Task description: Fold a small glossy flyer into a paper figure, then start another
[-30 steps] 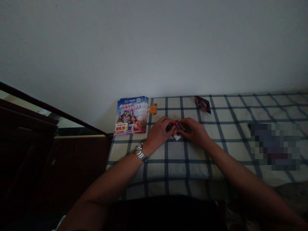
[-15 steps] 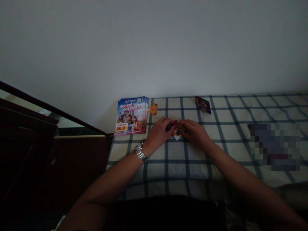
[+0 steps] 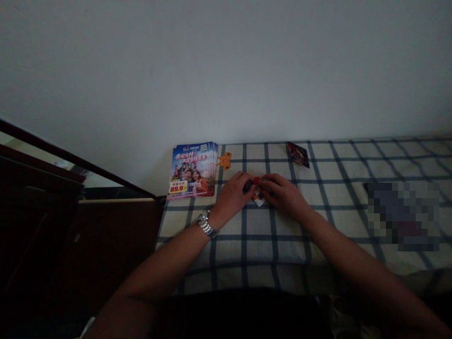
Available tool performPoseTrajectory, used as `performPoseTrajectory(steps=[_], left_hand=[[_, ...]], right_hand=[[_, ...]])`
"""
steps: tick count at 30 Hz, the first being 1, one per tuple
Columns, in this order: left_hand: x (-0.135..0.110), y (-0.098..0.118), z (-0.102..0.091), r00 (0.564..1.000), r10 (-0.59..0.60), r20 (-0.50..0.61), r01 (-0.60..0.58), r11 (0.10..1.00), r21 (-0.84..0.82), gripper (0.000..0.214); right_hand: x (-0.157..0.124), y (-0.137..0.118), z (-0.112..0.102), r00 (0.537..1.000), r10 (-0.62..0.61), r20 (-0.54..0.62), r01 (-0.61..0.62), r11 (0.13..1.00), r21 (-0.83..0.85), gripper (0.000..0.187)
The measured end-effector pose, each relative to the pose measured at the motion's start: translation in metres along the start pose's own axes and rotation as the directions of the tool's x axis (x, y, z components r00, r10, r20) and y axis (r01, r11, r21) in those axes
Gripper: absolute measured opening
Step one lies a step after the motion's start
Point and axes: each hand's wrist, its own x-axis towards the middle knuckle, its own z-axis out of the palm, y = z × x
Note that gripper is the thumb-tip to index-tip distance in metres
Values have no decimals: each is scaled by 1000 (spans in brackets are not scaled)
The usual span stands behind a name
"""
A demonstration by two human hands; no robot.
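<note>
One small printed paper (image 3: 258,201), red and orange with a pale pointed corner, sits between the left hand (image 3: 235,193) and the right hand (image 3: 285,194), over the checked cloth (image 3: 229,254). In the head view I see the left hand gripping its near-side edge with thumb and bent fingers, while the right hand nips the opposite edge; the folds behind them I can't make out. A silver watch (image 3: 207,224) circles the left wrist. To the left, a stack of flyers (image 3: 192,162) lies by the wall (image 3: 226,70), the top one marked 89.9, with an orange cutout (image 3: 225,161) just beside it. Beyond the right hand lies a dark printed piece (image 3: 298,154). Well off to the right, a pixelated object (image 3: 399,216) rests on the cloth.
</note>
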Motion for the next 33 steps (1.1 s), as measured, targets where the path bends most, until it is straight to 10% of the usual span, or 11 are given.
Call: performPoseTrajectory(steps=[33], left_hand=[[0,-1,0,1000,15,13,-15,1000,12,13]], right_hand=[[-3,12,3,1000,-23,0,23,998,52,22]])
